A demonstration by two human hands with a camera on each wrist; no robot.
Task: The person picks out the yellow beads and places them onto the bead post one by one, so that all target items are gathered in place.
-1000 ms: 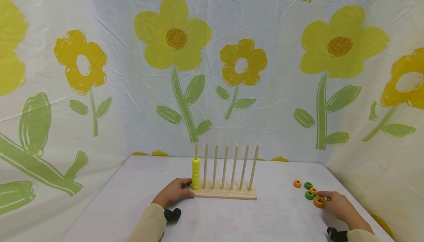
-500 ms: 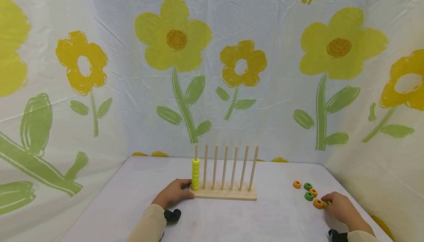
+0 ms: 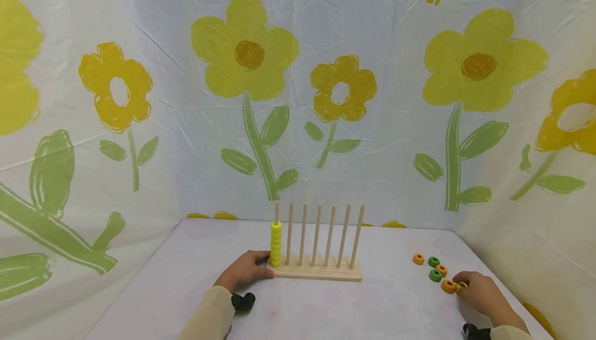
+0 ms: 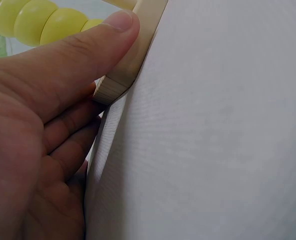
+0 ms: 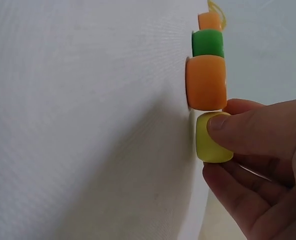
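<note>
My left hand (image 3: pixel 246 271) grips the left end of a wooden base (image 3: pixel 316 271) with several upright pegs. In the left wrist view, the thumb (image 4: pixel 82 52) lies over the base's edge, with the other fingers behind its end. Yellow beads (image 3: pixel 276 244) are stacked on the leftmost peg, whose tip sticks out above them; the other pegs are bare. At the right, my right hand (image 3: pixel 481 293) pinches a loose yellow bead (image 5: pixel 213 140) between thumb and fingers, at the table surface. An orange bead (image 5: pixel 206 82) sits right beside it.
Two green beads, one nearer (image 3: pixel 435 275) and one farther (image 3: pixel 434 262), lie among orange beads (image 3: pixel 418 259) left of my right hand. A white cloth (image 3: pixel 372 309) covers the table. Flower-printed curtains (image 3: pixel 396 174) enclose the back and sides.
My right hand has drawn the yellow bead slightly to the right, off the orange bead, and now pinches it. The left hand keeps its hold on the base.
</note>
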